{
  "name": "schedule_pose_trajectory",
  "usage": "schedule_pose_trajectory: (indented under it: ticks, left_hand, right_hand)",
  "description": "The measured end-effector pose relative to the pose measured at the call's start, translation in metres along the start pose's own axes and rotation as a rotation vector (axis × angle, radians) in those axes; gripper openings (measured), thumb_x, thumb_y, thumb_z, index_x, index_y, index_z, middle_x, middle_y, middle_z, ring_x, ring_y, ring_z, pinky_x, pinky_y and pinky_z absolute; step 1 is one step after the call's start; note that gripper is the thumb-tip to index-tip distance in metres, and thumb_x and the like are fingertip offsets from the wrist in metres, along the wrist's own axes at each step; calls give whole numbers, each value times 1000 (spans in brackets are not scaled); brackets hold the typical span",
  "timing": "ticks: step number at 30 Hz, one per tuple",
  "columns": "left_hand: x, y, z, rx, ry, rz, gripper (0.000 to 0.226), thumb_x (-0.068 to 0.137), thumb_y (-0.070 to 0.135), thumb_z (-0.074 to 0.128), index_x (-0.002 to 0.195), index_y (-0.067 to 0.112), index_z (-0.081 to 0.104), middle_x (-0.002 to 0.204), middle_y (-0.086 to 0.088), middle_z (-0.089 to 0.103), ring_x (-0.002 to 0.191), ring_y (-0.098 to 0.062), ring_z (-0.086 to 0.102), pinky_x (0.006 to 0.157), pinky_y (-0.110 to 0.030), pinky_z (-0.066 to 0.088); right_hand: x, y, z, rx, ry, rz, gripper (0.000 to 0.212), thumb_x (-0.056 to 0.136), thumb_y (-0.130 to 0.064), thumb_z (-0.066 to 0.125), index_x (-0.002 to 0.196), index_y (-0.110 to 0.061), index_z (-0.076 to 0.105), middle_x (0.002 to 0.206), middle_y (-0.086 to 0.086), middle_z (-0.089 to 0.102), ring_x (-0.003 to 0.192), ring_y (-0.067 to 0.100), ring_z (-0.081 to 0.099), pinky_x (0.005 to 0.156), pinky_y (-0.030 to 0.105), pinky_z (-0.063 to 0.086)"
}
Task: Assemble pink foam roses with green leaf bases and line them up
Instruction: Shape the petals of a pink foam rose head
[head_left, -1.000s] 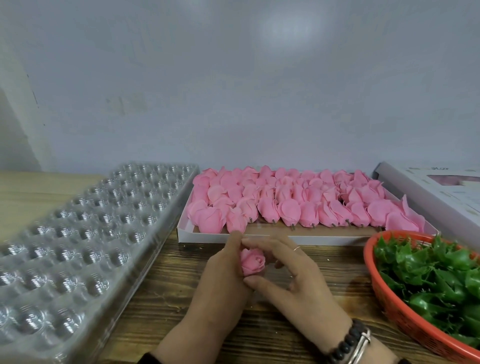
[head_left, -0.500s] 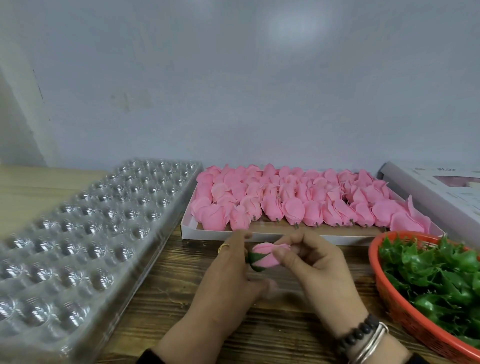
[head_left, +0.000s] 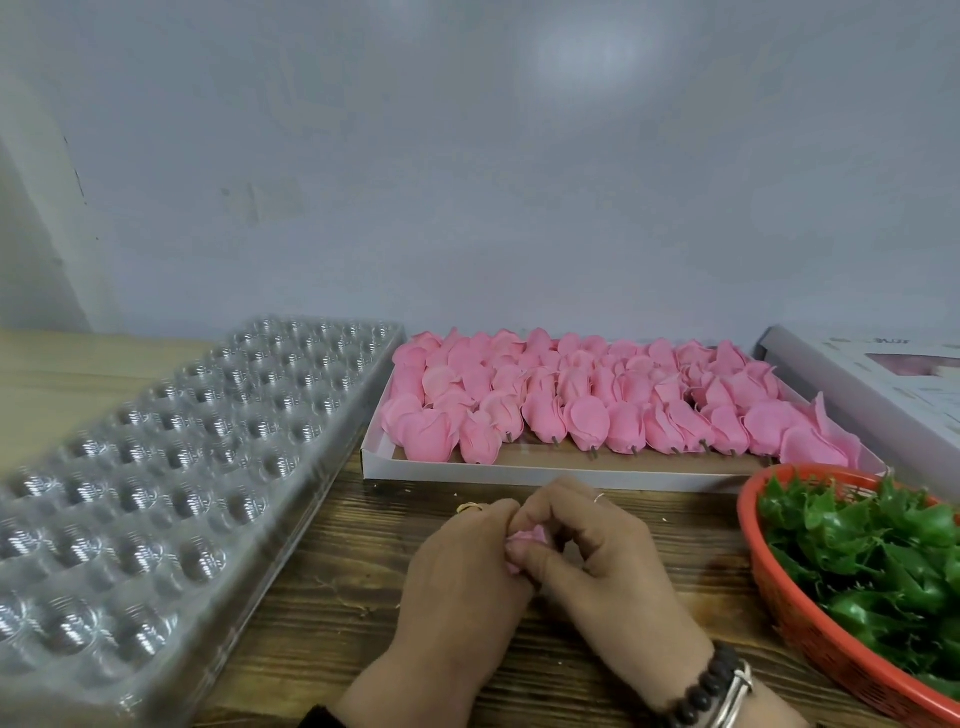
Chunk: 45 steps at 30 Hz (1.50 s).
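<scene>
Head view looks down on a dark wooden worktop (head_left: 332, 613) set against a pale wall (head_left: 467, 182). Largest on it is a clear plastic blister tray (head_left: 156, 467) with rows of round cups, lying far to the left of the fingers and running back toward the wall. Beyond the fingers, and just past their tips, sits a shallow white cardboard box (head_left: 467, 470) packed with rows of pink foam roses (head_left: 587, 410) lying on their sides, short dark stems pointing toward the person. To the right of the fingers an orange plastic basket (head_left: 779, 597) holds a heap of green leaf bases (head_left: 883, 551). Farther back on the right, a white printed carton (head_left: 883, 374) lies beside the box of roses.

Both hands meet above the worktop, nearer the person than the box. The left hand (head_left: 457, 582) curls its fingers (head_left: 493, 514) round one pink rose (head_left: 527, 538), and the right hand (head_left: 608, 556) closes on the same flower from the other side, its thumb (head_left: 530, 558) pressed under the petals. Only a small patch of pink shows between them; whether a green base is on it cannot be told.

Smallest are a gold ring (head_left: 470, 507) on the left hand, a thin ring (head_left: 600, 499) on the right, and a dark bead bracelet (head_left: 701, 691) with a silver bangle (head_left: 735, 693) on the right wrist.
</scene>
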<state>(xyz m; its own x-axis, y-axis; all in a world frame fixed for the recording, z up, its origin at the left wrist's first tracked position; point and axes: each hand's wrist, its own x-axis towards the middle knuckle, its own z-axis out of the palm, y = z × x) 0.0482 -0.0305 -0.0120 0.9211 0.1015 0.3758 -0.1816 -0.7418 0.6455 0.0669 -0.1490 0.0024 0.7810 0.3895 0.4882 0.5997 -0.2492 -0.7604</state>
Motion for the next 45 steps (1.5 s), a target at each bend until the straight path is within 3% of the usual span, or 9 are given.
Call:
schedule_pose_trajectory:
  ticks: [4,9,17,22,28,32,36,41,45]
  left_hand:
    - [3,5,-2,-448,-1,-131,16,82,25,62,68,20,65,67,1,66,65,-12,58,62,-33,49]
    - [6,7,-7,-1147,74,-486,16,62,25,74,64,10,68,63,-8,62,57,-18,58,51,-29,49]
    - [6,15,-1,-1483,38,-580,29,62,28,70,80,5,70,68,-9,62,61,-16,62,58,-25,54]
    - [6,16,-2,-1509,-78,-571,39,63,25,74,91,1,64,93,-22,55,91,-32,53,79,-38,51]
    - [8,8,-7,-1453,-110,-536,26,60,31,72,68,6,73,86,-18,67,81,-28,67,72,-35,56]
    - [6,7,-9,-1147,-3,-391,20,70,28,72,68,8,72,71,-20,67,67,-25,65,61,-33,54]
    - [7,0,-12,-615,37,-146,32,77,10,70,52,28,64,45,11,55,46,4,45,47,-11,37]
    - [8,-6,-11,-342,-114,-94,37,75,4,67,51,31,60,50,16,57,51,4,49,56,-15,39]
    - [10,-9,-13,-277,-221,-77,22,70,8,72,63,28,68,64,8,67,63,-2,60,62,-19,47]
  right_hand:
    - [-3,-2,4,96,125,-12,11,79,-32,61,89,-29,64,82,-12,64,79,5,59,70,11,43]
    - [-2,3,7,124,257,79,26,75,-7,63,91,-26,56,78,-7,60,76,4,56,72,8,40]
    - [-5,0,19,121,71,169,38,65,-6,75,84,-28,50,73,-10,59,66,0,57,61,5,41]
    - [-2,-1,19,192,113,220,26,66,-1,74,75,-21,59,63,-11,58,56,2,50,56,12,39]
    - [-1,-4,11,412,-40,287,13,75,-6,73,70,-15,66,51,-8,51,53,6,42,51,12,35]
    - [-2,2,11,384,84,262,3,79,-11,69,79,-13,66,62,-6,62,61,4,54,60,14,44]
    - [-3,8,6,182,168,153,22,76,-32,71,95,-29,62,87,-5,64,81,5,59,75,9,42]
    - [-2,9,1,-46,-51,-69,45,76,-37,62,119,-44,51,109,-16,55,100,2,54,83,6,36]
    - [0,11,-3,6,-121,-77,30,78,-22,66,105,-35,63,103,-16,57,102,6,56,84,10,39]
